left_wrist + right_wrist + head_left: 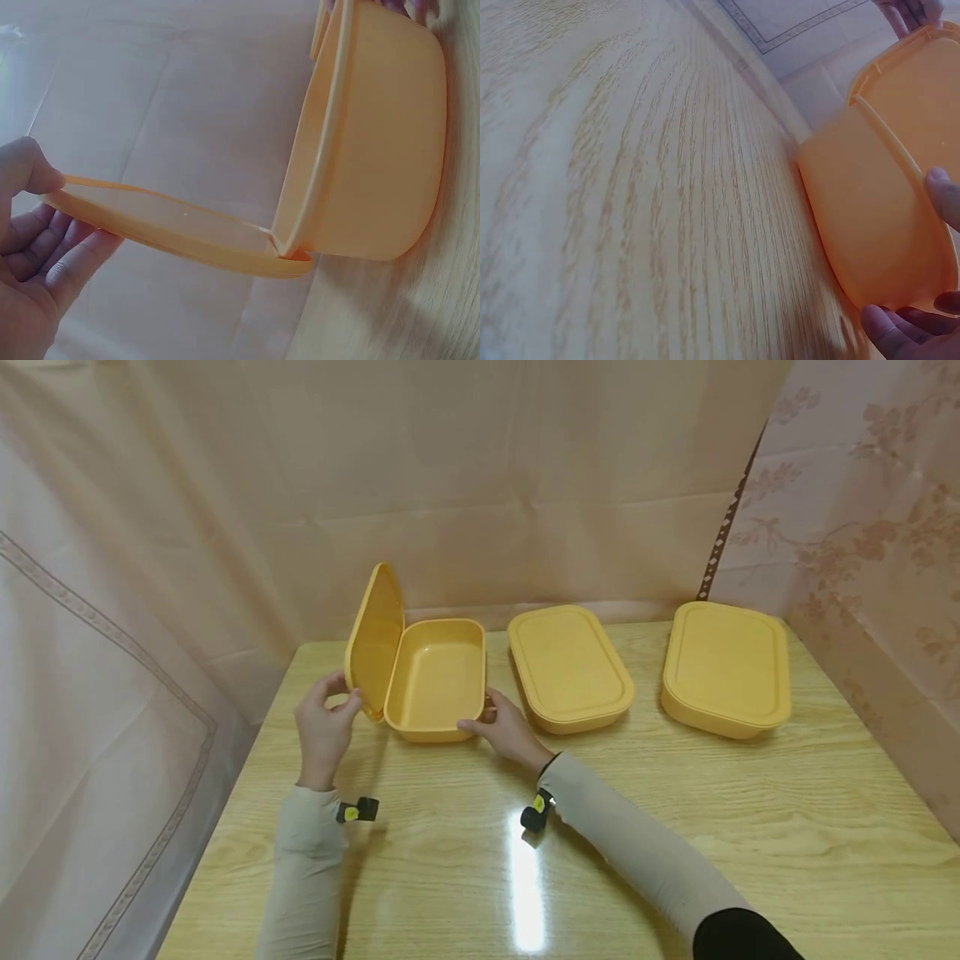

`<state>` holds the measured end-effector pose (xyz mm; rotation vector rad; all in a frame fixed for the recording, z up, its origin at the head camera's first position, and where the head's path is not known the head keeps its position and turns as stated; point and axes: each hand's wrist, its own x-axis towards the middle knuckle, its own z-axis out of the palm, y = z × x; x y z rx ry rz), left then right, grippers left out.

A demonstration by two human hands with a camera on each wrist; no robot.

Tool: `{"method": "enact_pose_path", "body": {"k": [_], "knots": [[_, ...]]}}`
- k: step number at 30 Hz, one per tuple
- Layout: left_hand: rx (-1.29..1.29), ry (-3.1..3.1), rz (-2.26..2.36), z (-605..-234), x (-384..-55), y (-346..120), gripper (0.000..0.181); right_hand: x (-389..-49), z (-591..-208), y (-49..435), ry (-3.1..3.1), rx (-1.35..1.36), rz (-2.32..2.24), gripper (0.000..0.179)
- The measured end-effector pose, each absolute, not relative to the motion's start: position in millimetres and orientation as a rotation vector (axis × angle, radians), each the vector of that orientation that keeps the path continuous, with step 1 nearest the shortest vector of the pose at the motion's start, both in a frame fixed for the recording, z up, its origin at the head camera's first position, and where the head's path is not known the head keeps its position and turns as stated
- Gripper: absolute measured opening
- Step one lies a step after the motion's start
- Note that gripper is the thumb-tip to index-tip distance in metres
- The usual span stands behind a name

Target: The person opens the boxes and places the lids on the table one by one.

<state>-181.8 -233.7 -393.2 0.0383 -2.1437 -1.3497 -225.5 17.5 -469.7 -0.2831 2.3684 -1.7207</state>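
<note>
Left hand [324, 731], at the box's left front, has thumb and fingers pinching the edge of the raised lid [377, 639]. Right hand [512, 728] is gripping the open box [431, 736] at its front right corner: thumb at the rim on the front side, fingers round the right wall, low down by the table in the right wrist view. So the open box sits between the two hands, upright on the table [420, 877], towards its back left. Lid stands steeply along the box's left side, its lower edge meeting the rim there, leaning a little outward.

Count: three yellow boxes, one open, two closed; one lid raised, two lids on; two hands. The inside of the open box shows bare yellow floor.

To the right of the open box, the middle closed box [568, 664] lies at a slant, near the right hand. The right closed box [726, 668] is well apart, near the table's right back corner. All three are in a rough row by the beige curtain [465, 485]. Floral curtain [885, 535] on the right, whitish curtain [90, 693] with a patterned band on the left.

In the way: the lid hides the box's outer left wall from above; the right hand fills part of the gap to the middle box. Bright glare on the tabletop, front centre.
</note>
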Motion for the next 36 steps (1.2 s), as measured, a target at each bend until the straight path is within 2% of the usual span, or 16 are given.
{"method": "enact_pose_path", "body": {"k": [15,24,36], "knots": [[0.171,-2.133,-1.427,-397,-180,-250,0.024,-224,-468,17,2.380,-0.262,-1.698,0.065],[0.147,-2.087,-1.487,-400,-179,-251,0.023,-225,-467,17,2.401,-0.248,-1.699,0.072],[0.216,-2.104,-1.570,-403,-178,-254,0.024,-226,-468,18,2.393,-0.285,-1.703,0.070]]}}
